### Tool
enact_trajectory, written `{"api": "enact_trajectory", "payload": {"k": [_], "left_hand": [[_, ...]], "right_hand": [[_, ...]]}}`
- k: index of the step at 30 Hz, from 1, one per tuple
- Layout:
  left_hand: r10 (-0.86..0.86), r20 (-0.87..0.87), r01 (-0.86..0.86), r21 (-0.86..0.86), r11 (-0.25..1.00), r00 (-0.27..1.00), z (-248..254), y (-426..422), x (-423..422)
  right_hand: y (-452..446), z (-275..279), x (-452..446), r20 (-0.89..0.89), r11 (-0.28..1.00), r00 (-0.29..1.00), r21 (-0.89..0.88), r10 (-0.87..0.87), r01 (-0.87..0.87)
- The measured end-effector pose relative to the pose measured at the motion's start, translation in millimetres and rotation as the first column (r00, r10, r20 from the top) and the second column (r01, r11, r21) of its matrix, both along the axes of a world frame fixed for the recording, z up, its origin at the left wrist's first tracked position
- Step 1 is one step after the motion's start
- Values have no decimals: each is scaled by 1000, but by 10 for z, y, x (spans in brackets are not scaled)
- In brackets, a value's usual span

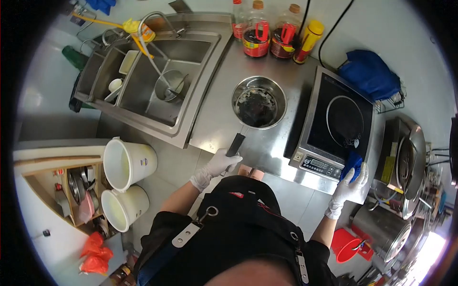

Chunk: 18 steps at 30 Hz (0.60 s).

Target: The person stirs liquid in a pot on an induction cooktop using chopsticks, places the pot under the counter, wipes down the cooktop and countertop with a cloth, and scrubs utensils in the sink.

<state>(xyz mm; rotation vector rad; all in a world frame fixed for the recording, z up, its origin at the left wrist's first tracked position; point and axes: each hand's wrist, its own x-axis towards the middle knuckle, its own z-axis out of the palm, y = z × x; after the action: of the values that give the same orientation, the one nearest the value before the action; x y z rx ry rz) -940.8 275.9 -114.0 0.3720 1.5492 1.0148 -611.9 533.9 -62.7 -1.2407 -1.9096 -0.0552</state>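
Note:
A steel saucepan stands on the steel counter with dark liquid and pale foam or bits inside. Its black handle points toward me, and my left hand, in a white glove, is closed around the handle's end. On the right, my gloved right hand grips a blue cloth at the front right corner of the induction cooker. A dark round patch and a small pale mark show on the black glass, within the ring.
A steel sink with a pot and running hose is left of the counter. Bottles of dark liquid line the wall. White buckets stand on the floor at left, a red bucket at lower right. A blue bundle sits behind the cooker.

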Motion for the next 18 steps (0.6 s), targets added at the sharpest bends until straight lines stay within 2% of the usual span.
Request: {"api": "enact_trajectory", "payload": {"k": [1, 2, 4, 6, 7, 10, 11, 12, 14, 16, 17, 18], "left_hand": [[24, -6, -24, -22, 999, 1000, -22, 11, 22], [45, -11, -45, -44, 998, 999, -52, 21, 30], [72, 43, -72, -4, 997, 996, -212, -5, 15], [87, 90, -92, 52, 994, 992, -323, -30, -10], [115, 172, -132, 96, 986, 978, -366, -47, -19], [64, 173, -70, 32, 997, 983, -168, -59, -176], [100, 178, -109, 44, 993, 979, -178, -62, -206], [29, 220, -38, 36, 999, 975, -268, -82, -315], [-22, 193, 12, 53, 999, 981, -363, -115, -443], [-80, 176, 70, 64, 995, 981, -351, -122, -567], [-167, -68, 177, 183, 967, 984, -552, -162, -681], [-169, -163, 195, 156, 968, 972, -487, -244, -829]], "right_hand": [[-22, 114, -176, -17, 995, 995, -1, 97, -97], [-85, 232, -337, 47, 991, 992, -64, 117, -114], [-126, 263, -632, -86, 940, 944, -102, 318, -326], [-194, 250, -877, -120, 864, 875, -143, 470, -483], [-274, 265, -1007, -114, 841, 855, -155, 506, -518], [-519, 341, -1524, -128, 721, 742, -180, 658, -669], [-609, 390, -1728, -123, 678, 705, -198, 699, -707], [-712, 444, -1937, -116, 637, 668, -219, 735, -739], [-915, 534, -2447, -226, 492, 539, -232, 812, -839], [-1154, 595, -3019, -310, 369, 469, -331, 827, -869], [-1266, 581, -3336, -352, 283, 429, -396, 832, -874], [-1380, 543, -3673, -395, 195, 395, -458, 829, -867]]}}
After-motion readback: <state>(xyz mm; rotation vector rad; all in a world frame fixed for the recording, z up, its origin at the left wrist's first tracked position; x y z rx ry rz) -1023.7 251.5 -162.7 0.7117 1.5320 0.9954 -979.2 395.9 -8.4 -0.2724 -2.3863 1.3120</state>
